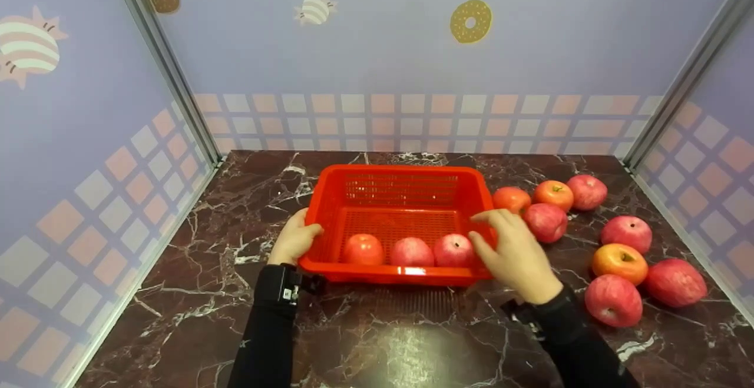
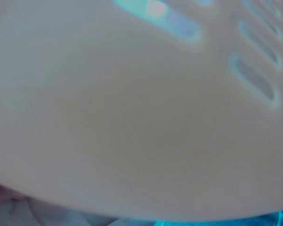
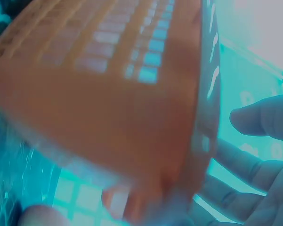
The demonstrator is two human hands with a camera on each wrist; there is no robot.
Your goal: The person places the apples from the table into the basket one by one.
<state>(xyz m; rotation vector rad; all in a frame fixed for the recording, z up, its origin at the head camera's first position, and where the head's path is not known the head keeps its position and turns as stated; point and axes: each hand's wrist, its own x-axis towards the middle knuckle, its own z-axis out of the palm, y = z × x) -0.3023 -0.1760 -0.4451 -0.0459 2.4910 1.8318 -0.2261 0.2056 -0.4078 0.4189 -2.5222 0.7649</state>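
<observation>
A red plastic basket (image 1: 400, 275) with slotted walls stands on the dark table. Along its near side lie a smooth orange-red fruit (image 1: 363, 249) and two apples, one in the middle (image 1: 412, 252) and one at the right (image 1: 453, 251). My left hand (image 1: 296, 239) grips the left rim, thumb over the edge. At the right rim my right hand (image 1: 516, 251) has its fingers spread, holding nothing. The right wrist view shows its thumb (image 3: 261, 117) apart from the basket wall (image 3: 108, 117). The basket's slotted side (image 2: 146, 122) fills the left wrist view, hiding most of the left hand.
Right of the basket lie several apples, among them one at the far right (image 1: 675, 282) and one nearer me (image 1: 614, 300), plus a yellow-orange fruit (image 1: 619, 264). Patterned panels (image 1: 383, 40) enclose the marbled table (image 1: 194, 305) at the back and both sides.
</observation>
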